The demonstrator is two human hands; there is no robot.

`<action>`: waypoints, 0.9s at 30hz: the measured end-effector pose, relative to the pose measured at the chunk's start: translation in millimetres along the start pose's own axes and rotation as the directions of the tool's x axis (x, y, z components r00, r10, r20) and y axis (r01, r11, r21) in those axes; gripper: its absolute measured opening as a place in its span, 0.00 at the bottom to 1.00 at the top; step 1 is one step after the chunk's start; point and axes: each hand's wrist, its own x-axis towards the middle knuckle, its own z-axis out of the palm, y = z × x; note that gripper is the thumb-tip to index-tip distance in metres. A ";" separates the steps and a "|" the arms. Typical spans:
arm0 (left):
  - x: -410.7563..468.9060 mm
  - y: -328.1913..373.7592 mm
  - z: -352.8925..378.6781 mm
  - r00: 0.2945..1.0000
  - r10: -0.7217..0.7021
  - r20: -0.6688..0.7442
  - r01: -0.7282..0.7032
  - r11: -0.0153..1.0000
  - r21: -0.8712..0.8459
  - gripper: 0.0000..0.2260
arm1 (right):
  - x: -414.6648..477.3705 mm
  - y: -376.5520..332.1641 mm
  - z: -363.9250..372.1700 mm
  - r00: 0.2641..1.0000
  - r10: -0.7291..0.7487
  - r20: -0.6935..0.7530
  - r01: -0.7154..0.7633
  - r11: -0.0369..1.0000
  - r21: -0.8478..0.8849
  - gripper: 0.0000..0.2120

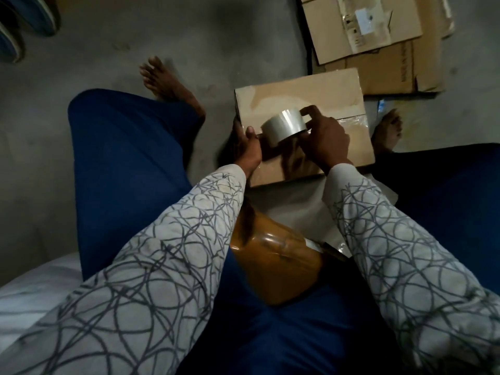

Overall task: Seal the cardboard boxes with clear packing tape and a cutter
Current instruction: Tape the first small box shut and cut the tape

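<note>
Two hands on one box here. The right hand (324, 138) has its fingers curled round the clear tape roll (284, 127), clamped on it. The roll sits low over the top of the cardboard box (311, 96), near the left end of the centre seam. The left hand (247, 147) grips the box's left edge, thumb on top and fingers wrapped down the side. The box is down on the floor, between the bare feet (167, 82).

Where could this slip? If the roll is pulled at an angle, I'd expect the strip to wander off the seam or wrinkle. Slack clear tape likes to fold and stick to itself. If the left hand eases off, the box may slide along with the pull. No cutter shows anywhere, so cutting the strip could mean letting go of something. The dim light makes clear tape hard to read, too.

The floor (135, 50) is bare grey concrete, and the room is dark. Flattened cardboard (365, 28) lies beyond the box, dark shoes (27, 20) sit far left, and a brown taped parcel (278, 266) rests on the lap.
</note>
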 end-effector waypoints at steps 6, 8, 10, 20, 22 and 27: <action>3.9 -3.7 5.1 0.995 -0.085 -0.045 0.090 0.989 0.117 0.26 | 0.4 -7.3 5.6 0.999 -0.035 -0.009 0.032 0.967 -0.251 0.17; 4.2 -4.0 5.5 0.994 -0.087 -0.070 0.097 0.983 0.158 0.25 | 2.3 -8.9 3.8 0.999 -0.042 0.003 0.041 0.966 -0.257 0.16; 3.3 -3.0 6.0 0.992 -0.070 -0.104 0.089 0.978 0.189 0.25 | 2.9 -6.3 -2.8 1.000 -0.007 -0.010 0.004 0.974 -0.228 0.16; 5.6 0.6 20.1 0.975 -0.145 -0.167 0.166 0.979 0.121 0.26 | -1.9 52.9 -59.6 0.957 0.116 -0.265 -0.147 0.984 -0.101 0.32; 6.6 1.1 20.4 0.973 -0.142 -0.181 0.165 0.979 0.122 0.26 | -1.8 71.9 -67.8 0.916 0.205 -0.346 -0.222 0.975 -0.010 0.35; 3.2 6.3 34.5 0.952 -0.129 -0.279 0.174 0.974 0.144 0.26 | -0.1 93.2 -73.1 0.917 0.260 -0.302 -0.248 0.965 0.078 0.34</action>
